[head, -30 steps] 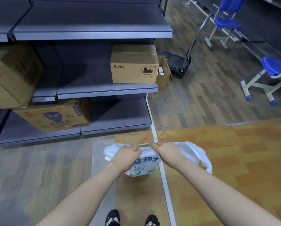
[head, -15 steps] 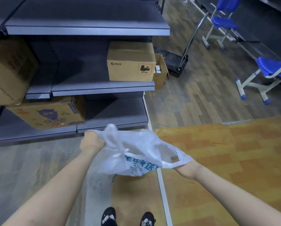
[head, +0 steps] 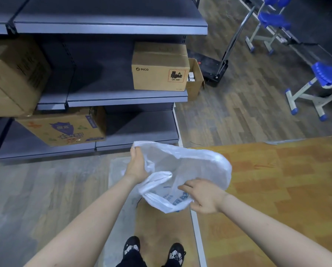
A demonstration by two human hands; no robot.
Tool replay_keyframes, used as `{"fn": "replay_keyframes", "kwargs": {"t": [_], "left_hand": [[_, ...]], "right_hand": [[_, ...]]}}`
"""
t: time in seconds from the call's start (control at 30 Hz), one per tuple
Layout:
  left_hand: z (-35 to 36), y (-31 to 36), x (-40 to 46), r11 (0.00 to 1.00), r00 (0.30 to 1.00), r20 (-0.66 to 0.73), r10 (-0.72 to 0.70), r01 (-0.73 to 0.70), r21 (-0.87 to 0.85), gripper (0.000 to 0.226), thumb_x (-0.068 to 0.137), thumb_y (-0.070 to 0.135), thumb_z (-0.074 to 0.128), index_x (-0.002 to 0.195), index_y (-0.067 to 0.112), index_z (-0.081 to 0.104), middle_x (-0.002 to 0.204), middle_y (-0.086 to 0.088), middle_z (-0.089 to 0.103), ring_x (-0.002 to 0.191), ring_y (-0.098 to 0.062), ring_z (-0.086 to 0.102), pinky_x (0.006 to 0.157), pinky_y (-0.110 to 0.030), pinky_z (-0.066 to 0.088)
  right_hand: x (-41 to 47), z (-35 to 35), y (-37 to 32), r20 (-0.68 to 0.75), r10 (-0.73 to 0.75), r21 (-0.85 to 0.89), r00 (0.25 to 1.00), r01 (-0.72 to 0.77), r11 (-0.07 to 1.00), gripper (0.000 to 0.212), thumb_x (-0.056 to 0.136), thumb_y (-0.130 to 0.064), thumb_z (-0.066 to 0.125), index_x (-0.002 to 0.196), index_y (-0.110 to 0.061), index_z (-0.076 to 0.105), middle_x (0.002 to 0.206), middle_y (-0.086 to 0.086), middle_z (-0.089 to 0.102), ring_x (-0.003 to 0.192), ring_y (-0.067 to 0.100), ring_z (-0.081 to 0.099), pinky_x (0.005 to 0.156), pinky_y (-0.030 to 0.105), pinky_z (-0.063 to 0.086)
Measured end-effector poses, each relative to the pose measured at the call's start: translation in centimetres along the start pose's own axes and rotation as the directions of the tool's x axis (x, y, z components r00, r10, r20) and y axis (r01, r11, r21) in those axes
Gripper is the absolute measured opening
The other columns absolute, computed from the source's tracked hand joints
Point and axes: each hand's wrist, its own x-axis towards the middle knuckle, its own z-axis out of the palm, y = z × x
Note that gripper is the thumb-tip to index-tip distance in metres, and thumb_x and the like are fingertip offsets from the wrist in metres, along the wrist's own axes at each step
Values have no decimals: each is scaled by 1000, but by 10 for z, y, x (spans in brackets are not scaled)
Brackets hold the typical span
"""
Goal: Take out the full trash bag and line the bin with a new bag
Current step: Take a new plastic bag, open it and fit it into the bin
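A white plastic bag [head: 192, 166] with blue print hangs billowed open in front of me, above the floor. My left hand [head: 136, 164] is closed on the bag's upper left rim. Lower right, my right hand [head: 203, 197] lies on the near edge, fingers over the printed part and thumb beneath it, pinching the plastic. No bin shows in this view; the floor right under the bag is hidden.
Grey metal shelving [head: 126, 97] stands ahead with a Pico cardboard box [head: 159, 74] and other cartons [head: 65, 128]. A black hand trolley [head: 215, 68] and blue chairs [head: 323, 79] are at the right. My shoes [head: 153, 251] straddle a white floor strip [head: 198, 237].
The bag went from bunched between both fists to pulled wide and puffed open. My right hand has since come back in and taken the near printed edge.
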Motion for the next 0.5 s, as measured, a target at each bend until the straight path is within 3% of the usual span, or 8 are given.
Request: {"fn": "replay_keyframes", "kwargs": {"t": [0.1,0.17,0.2,0.3,0.37,0.4,0.43,0.5], "left_hand": [[4,-4,-1,981,984,43,174,-169,-91,97,77,14,73,148,8,7,155,-10,5,139,-30,26,107,-34,33],[2,-2,-4,950,957,82,277,-260,-173,94,79,14,72,149,15,9,153,-5,13,143,-21,16,111,-25,21],[0,0,-7,940,945,110,308,-285,-187,91,81,12,70,149,18,10,152,-1,14,142,-16,16,108,-19,17],[-7,7,-11,937,923,187,338,-310,-164,80,85,0,60,149,25,18,149,1,19,140,-13,19,99,-8,15],[-13,8,-15,936,915,203,349,-330,-123,73,84,-9,50,143,30,34,144,2,26,136,-12,25,98,-11,23],[-18,7,-17,941,916,214,339,-326,-95,68,83,-12,45,138,29,44,141,2,28,133,-11,28,96,-12,26],[-23,4,-18,946,919,222,325,-320,-56,64,83,-14,40,132,24,54,141,0,30,133,-13,30,93,-12,27],[-31,-5,-21,952,937,214,277,-297,70,58,84,-18,35,125,14,60,142,-7,35,133,-20,35,89,-11,27]], "right_hand": [[9,8,-2,-342,-153,-156,927,104,982,46,80,-43,45,98,-6,67,102,13,65,105,29,56,101,43,36],[15,-3,-3,-534,-97,-226,840,-31,974,29,78,-33,56,85,-9,70,110,14,67,113,30,54,104,49,29],[18,-9,0,-553,-24,-233,833,-128,964,23,72,-31,65,84,-12,71,118,15,65,119,31,51,104,53,30],[22,-20,19,-372,310,-156,875,-388,908,64,46,-33,89,106,-21,69,146,17,41,133,37,31,100,66,32],[16,-18,36,-269,472,-138,839,-519,844,74,69,-18,77,134,-33,46,158,14,5,135,40,32,105,59,29],[11,-17,45,-167,556,-88,815,-573,814,72,82,-8,61,142,-36,31,159,14,1,129,38,42,104,49,35],[4,-16,51,-44,616,-26,787,-617,787,70,88,-3,47,145,-36,23,156,16,12,120,35,52,96,41,42],[-8,-12,59,77,650,69,756,-654,753,60,92,-6,36,145,-32,25,135,14,47,110,32,58,85,36,47]]}}
